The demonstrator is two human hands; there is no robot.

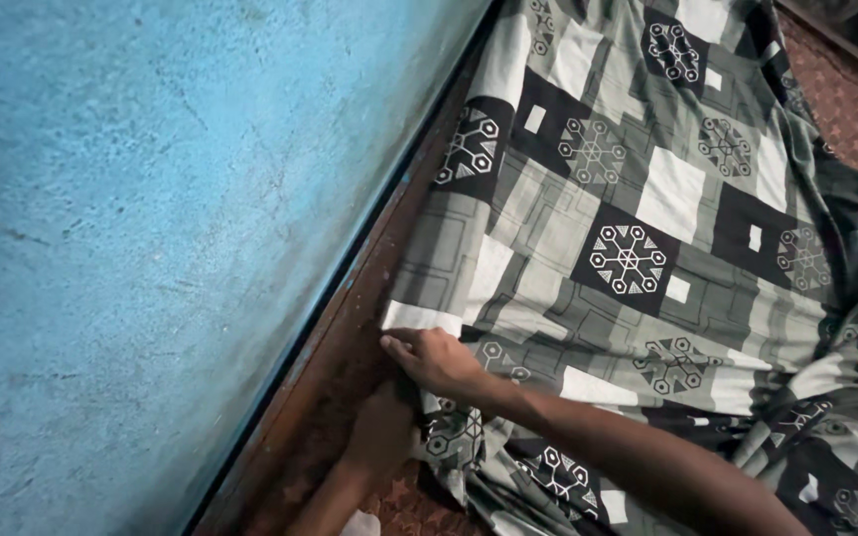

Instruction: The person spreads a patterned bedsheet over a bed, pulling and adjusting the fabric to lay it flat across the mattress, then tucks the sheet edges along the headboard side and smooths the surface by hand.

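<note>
A grey, black and white bed sheet (628, 228) with geometric patterns lies spread over a reddish-brown patterned mattress (851, 109). My right hand (436, 359) grips the sheet's edge near its white corner, close to the wall side. My left hand (381, 427) lies just below it in the dark strip along the bed's edge. Its fingers are hidden under the right hand and the sheet, so what it holds is unclear. The sheet is bunched and wrinkled at the lower right.
A rough blue wall (151, 248) fills the left side. A dark wooden bed rail (350, 308) runs diagonally along its base. A bare patch of mattress (411, 508) shows at the bottom, with a small white scrap (359, 523) beside my left forearm.
</note>
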